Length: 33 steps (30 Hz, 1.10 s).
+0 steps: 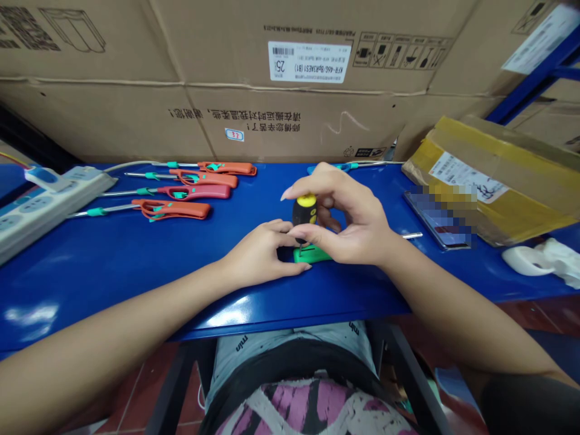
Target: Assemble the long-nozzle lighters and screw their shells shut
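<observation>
My right hand (357, 223) is closed around a stubby black and yellow screwdriver (302, 215), held upright. Its shaft points down at the end of a green lighter (318, 254) with a long stem, which lies flat on the blue table (254, 302). The metal tip of that lighter sticks out to the right, past my right wrist. My left hand (263, 254) pinches the lighter's left end, thumb on the near side and fingers on the far side. My right hand covers the middle of the lighter.
Several orange and red stick lighters (174, 209) lie in a row at the back left, beside a white power strip (49, 202). A blue lighter (342, 167) lies behind my right hand. On the right are a phone (435, 226), a taped carton (507, 169) and a white roll (528, 261). Large cardboard boxes (217, 60) stand behind.
</observation>
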Available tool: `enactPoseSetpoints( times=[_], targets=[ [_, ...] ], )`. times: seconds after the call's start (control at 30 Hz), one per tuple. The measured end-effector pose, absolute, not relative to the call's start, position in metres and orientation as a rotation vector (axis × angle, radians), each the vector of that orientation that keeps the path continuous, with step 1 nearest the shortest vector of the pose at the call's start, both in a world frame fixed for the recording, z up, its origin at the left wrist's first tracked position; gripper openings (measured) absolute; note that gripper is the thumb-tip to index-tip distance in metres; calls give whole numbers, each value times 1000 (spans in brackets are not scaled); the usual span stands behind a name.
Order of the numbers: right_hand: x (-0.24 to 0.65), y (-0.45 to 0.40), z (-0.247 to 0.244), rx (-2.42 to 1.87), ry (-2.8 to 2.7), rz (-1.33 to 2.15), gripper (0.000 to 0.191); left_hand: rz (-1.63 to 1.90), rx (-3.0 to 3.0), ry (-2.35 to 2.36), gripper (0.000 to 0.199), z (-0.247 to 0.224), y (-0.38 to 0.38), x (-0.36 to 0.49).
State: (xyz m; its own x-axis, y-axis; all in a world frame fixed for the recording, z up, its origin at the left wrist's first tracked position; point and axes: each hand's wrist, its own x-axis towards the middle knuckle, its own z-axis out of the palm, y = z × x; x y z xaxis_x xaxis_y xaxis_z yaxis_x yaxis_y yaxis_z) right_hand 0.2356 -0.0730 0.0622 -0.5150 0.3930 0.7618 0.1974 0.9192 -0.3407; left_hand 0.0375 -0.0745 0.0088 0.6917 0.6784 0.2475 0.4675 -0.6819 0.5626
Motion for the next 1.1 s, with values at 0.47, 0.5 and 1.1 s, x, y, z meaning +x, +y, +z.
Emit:
enactPoseSetpoints(
  times=[0.47,0.5,1.1],
  targets=[
    [237,-77,61,-458,-2121,377,36,655,2427,854,24,9,-76,38],
    [237,-77,61,-469,-2113,388,36,651,2429,860,24,9,-76,38],
    [234,-80,62,-577,-1869,574,32,653,2454,847,25,10,-72,34]
  ],
)
